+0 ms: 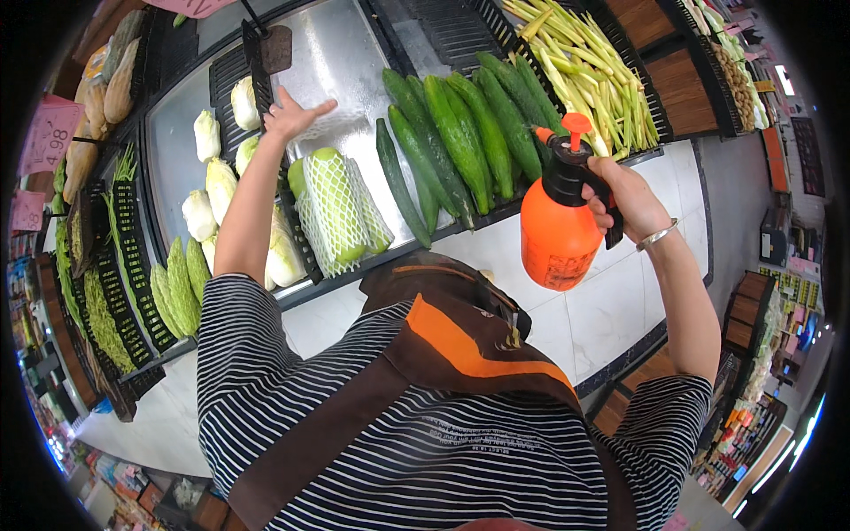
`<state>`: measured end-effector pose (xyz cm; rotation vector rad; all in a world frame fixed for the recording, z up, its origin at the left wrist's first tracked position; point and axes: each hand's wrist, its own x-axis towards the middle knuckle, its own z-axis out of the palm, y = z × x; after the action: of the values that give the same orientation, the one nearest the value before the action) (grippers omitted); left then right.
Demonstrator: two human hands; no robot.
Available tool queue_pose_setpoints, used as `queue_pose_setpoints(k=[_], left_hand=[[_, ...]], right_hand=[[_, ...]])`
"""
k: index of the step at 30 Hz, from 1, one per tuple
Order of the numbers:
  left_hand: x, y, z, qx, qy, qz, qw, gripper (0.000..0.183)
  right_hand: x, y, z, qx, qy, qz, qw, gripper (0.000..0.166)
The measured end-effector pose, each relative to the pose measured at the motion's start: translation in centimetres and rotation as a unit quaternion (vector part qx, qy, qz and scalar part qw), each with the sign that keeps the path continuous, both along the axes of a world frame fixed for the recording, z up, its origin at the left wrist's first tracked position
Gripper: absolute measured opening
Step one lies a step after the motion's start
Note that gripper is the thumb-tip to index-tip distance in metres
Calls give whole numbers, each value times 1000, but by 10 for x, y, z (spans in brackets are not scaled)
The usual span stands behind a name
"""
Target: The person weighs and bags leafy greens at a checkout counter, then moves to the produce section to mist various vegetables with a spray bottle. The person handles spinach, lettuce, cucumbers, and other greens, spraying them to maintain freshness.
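My right hand (614,199) grips the black handle of an orange pump spray bottle (558,232), its nozzle pointing over the cucumbers. The bottle is in the air above the shelf's front edge. My left hand (292,118) reaches over the metal display tray (325,46), fingers spread and holding nothing. Just below that hand lie pale green gourds (332,206) in white foam netting. Dark green cucumbers (458,139) are laid side by side between the two hands. To the left of my left forearm, several napa cabbages (219,186) lie on the tray.
Celery-like green stalks (584,73) fill a black crate at the upper right. Bitter melons (178,285) and long green beans (106,318) lie at the left. A black divider (259,79) stands beside my left hand. Pink price signs (52,136) stick out at the left rim. White floor tiles (571,318) show below the shelf.
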<state>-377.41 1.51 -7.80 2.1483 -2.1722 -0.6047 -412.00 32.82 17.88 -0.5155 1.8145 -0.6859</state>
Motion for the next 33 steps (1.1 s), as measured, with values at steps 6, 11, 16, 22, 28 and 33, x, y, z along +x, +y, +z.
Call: queue_pose_setpoints(k=[6,11,16,22,28,33], left_hand=[[-72,98,13,-95,348,-73,930,57],[-123,157,-66,204,162,127,957,77],[-125,175,-61,174,150,113,967,63],[-111,167,-51,83,194,78,974,50],[-127,158,20,31,517,13,855,38],[-196,159,34,-82,376,-10,923,67]], right_hand=[[-2,2,-1,-4,-15,5,1000,35],[4,-11,-6,0,-15,21,1000,37],[4,-15,-9,48,-29,59,997,31],[11,-20,4,-9,-10,7,1000,34],[8,-27,4,2,15,35,999,35],[-5,-45,12,13,34,14,999,36]])
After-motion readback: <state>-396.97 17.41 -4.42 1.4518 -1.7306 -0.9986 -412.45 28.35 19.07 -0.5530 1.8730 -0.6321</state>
